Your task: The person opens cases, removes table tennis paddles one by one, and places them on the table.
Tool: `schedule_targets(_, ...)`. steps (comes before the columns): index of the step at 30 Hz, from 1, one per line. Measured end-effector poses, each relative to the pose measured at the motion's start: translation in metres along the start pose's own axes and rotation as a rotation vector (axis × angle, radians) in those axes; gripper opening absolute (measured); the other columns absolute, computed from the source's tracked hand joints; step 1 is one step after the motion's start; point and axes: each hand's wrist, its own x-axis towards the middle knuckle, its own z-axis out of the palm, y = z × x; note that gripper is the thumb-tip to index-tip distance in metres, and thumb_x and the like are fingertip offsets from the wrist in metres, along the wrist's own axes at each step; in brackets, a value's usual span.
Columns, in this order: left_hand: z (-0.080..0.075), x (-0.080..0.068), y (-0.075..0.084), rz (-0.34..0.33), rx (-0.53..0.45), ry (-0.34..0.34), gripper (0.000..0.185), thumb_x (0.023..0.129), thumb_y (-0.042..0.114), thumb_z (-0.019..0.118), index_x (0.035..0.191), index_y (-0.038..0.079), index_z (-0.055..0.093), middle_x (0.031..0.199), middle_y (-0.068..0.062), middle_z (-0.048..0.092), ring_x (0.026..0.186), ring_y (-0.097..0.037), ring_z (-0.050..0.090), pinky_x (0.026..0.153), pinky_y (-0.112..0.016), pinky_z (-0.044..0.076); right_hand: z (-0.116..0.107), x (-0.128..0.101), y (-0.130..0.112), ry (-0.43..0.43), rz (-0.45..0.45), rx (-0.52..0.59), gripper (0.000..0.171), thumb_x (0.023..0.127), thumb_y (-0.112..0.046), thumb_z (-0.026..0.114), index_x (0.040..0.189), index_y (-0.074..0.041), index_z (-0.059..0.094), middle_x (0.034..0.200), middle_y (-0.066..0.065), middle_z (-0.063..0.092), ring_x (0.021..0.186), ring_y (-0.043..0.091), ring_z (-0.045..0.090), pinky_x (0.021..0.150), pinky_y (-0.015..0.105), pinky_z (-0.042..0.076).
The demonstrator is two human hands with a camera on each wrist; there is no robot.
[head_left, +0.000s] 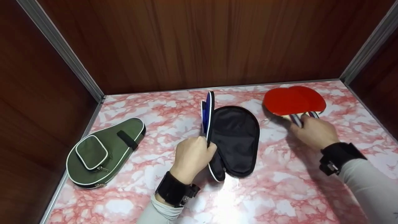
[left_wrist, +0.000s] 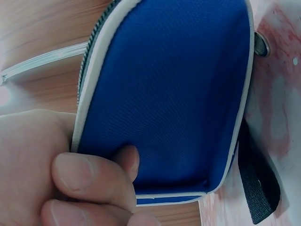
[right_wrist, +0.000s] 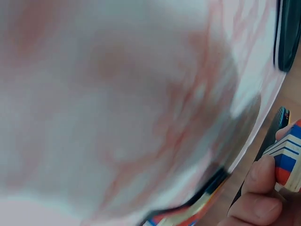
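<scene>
Gripping the raised side of a blue case (head_left: 209, 118) with the left hand (head_left: 193, 155), fingers curled tight round the near end. Holding that side almost straight up, next to the left edge of the case's black inside (head_left: 234, 140). In the left wrist view, showing plain blue cloth (left_wrist: 174, 99) with white trim, a zip (left_wrist: 88, 52) along one edge and a loose black strap (left_wrist: 258, 183) poking out beside it.

To the right of the blue case, well apart: two red bats (head_left: 289, 101), side by side and overlapping, red faces up. Also to the right of the blue case: the right hand (head_left: 316, 132), at the handle end of the bats, closed round a striped handle (right_wrist: 288, 165). Near the fingers, in the right wrist view: a second handle (right_wrist: 181, 216). Cannot tell about a grip on that one too. Hard to tell, also, about bats lying on the surface (head_left: 168, 124) or just above it.

To the left of the blue case, well apart: a green case (head_left: 116, 149) with white trim, a small pocket (head_left: 91, 152) and a dark strip (head_left: 127, 139) across the narrow part. Behind the blue case: a brown wooden wall (head_left: 217, 43).
</scene>
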Motion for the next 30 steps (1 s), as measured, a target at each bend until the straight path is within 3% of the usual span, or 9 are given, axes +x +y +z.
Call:
schedule_targets(7, -0.001, 0.001, 0.001, 0.002, 0.005, 0.0, 0.04, 0.093, 0.023, 0.07, 0.059, 0.018, 0.05, 0.054, -0.003, 0.052, 0.052, -0.033, 0.062, 0.046, -0.048, 0.047, -0.014, 0.007, 0.026, 0.01, 0.075, -0.006, 0.049, 0.109, -0.048, 0.052, 0.1, 0.0, 0.059, 0.082, 0.017, 0.06, 0.073, 0.04, 0.059, 0.069, 0.057, 0.047)
schedule_targets(13, -0.001, 0.001, 0.0, -0.005, 0.01, -0.009, 0.042, 0.093, 0.024, 0.07, 0.057, 0.019, 0.049, 0.053, -0.001, 0.051, 0.051, -0.03, 0.061, 0.045, -0.047, 0.046, -0.019, 0.013, 0.038, 0.027, 0.108, -0.022, 0.047, 0.108, -0.045, 0.05, 0.092, -0.001, 0.058, 0.077, 0.014, 0.057, 0.069, 0.038, 0.058, 0.061, 0.051, 0.043)
schedule_targets(19, 0.0, -0.001, 0.0, 0.005, 0.018, 0.001, 0.042, 0.093, 0.024, 0.071, 0.057, 0.018, 0.051, 0.053, -0.003, 0.053, 0.049, -0.03, 0.061, 0.045, -0.047, 0.046, -0.02, 0.016, 0.046, -0.007, 0.172, -0.015, 0.049, 0.108, -0.045, 0.048, 0.09, -0.001, 0.059, 0.074, 0.013, 0.056, 0.067, 0.037, 0.057, 0.059, 0.046, 0.04)
schedule_targets(30, 0.002, 0.001, -0.002, -0.005, 0.02, -0.017, 0.043, 0.095, 0.027, 0.07, 0.057, 0.019, 0.051, 0.054, -0.002, 0.054, 0.051, -0.031, 0.062, 0.046, -0.048, 0.046, -0.017, 0.027, 0.045, -0.066, 0.247, -0.012, 0.06, 0.109, -0.056, 0.047, 0.091, -0.001, 0.062, 0.073, 0.013, 0.056, 0.068, 0.036, 0.055, 0.062, 0.047, 0.042)
